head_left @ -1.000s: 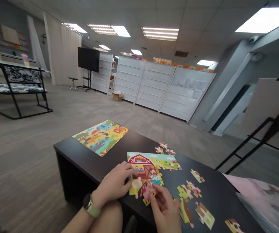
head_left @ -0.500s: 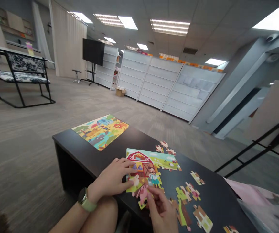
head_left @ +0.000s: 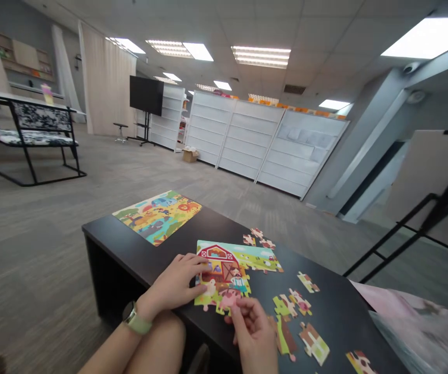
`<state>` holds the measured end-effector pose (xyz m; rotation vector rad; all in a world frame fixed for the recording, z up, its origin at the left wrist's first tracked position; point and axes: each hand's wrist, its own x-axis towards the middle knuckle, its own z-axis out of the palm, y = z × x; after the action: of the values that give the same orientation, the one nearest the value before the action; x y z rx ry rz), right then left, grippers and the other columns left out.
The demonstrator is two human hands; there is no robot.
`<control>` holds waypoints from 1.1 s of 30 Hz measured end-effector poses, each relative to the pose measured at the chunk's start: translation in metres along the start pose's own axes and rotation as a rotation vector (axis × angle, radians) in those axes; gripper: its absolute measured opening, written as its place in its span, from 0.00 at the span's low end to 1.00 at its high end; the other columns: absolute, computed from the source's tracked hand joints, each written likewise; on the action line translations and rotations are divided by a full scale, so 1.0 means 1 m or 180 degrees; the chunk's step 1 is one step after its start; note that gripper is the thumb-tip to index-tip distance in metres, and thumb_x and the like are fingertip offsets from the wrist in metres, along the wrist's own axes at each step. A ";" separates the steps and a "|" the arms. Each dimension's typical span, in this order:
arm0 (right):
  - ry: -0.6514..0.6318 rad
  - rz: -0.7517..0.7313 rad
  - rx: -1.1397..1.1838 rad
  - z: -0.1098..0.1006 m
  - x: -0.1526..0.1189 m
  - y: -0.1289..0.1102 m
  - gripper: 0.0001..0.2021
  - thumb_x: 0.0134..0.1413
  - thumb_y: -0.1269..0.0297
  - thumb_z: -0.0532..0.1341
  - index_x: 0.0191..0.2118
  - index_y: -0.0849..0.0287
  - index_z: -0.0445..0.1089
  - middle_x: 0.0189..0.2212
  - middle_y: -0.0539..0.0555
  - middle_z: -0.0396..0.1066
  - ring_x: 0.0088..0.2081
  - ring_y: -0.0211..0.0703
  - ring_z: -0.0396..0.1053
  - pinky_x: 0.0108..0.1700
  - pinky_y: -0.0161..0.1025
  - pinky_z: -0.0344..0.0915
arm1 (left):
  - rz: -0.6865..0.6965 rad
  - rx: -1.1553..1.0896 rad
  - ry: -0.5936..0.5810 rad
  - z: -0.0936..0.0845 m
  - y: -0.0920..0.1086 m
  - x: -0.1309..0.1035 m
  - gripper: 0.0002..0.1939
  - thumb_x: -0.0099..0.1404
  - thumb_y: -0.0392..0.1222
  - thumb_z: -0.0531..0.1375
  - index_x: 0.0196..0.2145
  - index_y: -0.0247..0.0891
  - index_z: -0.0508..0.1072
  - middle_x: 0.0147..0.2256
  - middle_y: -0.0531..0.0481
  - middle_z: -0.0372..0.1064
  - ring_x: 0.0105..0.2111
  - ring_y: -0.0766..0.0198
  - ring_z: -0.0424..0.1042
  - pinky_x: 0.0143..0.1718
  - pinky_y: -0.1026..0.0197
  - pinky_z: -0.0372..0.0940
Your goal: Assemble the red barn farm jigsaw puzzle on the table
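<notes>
A partly joined farm puzzle (head_left: 224, 272) with a red barn lies on the black table. My left hand (head_left: 179, 280), fingers apart, rests on the puzzle's left edge. At its lower edge, my right hand (head_left: 253, 327) pinches a pink pig piece (head_left: 229, 297), which lies against the joined part beside the chicken. Loose pieces lie to the right: a brown and white one (head_left: 308, 282), a pink and white one (head_left: 300, 301), a green and brown one (head_left: 285, 337) and one with a fence pattern (head_left: 314, 343). Several cow-patterned pieces (head_left: 258, 238) sit behind the puzzle.
A finished animal puzzle (head_left: 157, 215) lies at the far left of the black table (head_left: 117, 244). Plastic packaging (head_left: 414, 322) is at the right end. An easel (head_left: 422, 223) stands beyond it; a chair (head_left: 32, 135) is at the back left.
The pig piece has moved up and turned, from tilted to nearly level against the puzzle's lower part. My right hand moved with it. The view has shifted slightly.
</notes>
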<state>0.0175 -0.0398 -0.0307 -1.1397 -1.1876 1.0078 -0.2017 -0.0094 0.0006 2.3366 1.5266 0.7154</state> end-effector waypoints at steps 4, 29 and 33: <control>0.0284 -0.0293 -0.0267 -0.013 0.000 0.001 0.20 0.49 0.42 0.68 0.29 0.56 0.71 0.24 0.51 0.75 0.25 0.44 0.75 0.24 0.33 0.68 | 0.0000 0.0019 0.0006 0.001 -0.001 0.001 0.19 0.68 0.47 0.62 0.56 0.56 0.72 0.58 0.55 0.69 0.58 0.53 0.64 0.55 0.52 0.56; 0.0231 -0.0802 -0.1013 -0.032 -0.006 0.010 0.23 0.61 0.44 0.58 0.46 0.57 0.78 0.31 0.55 0.78 0.18 0.38 0.70 0.24 0.34 0.70 | 0.0027 0.0030 0.0013 0.006 -0.006 -0.001 0.19 0.70 0.49 0.59 0.58 0.56 0.71 0.60 0.52 0.68 0.59 0.51 0.64 0.58 0.50 0.55; 0.0319 -0.0562 -0.0871 -0.030 -0.006 0.012 0.24 0.55 0.40 0.63 0.40 0.59 0.78 0.27 0.56 0.78 0.21 0.41 0.72 0.23 0.34 0.71 | 0.0027 0.0030 0.0009 0.006 -0.006 -0.001 0.20 0.70 0.49 0.59 0.59 0.57 0.70 0.60 0.53 0.68 0.59 0.51 0.64 0.58 0.50 0.56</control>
<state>0.0466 -0.0477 -0.0438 -1.2571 -1.3475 0.6602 -0.2039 -0.0078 -0.0073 2.3512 1.5255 0.7155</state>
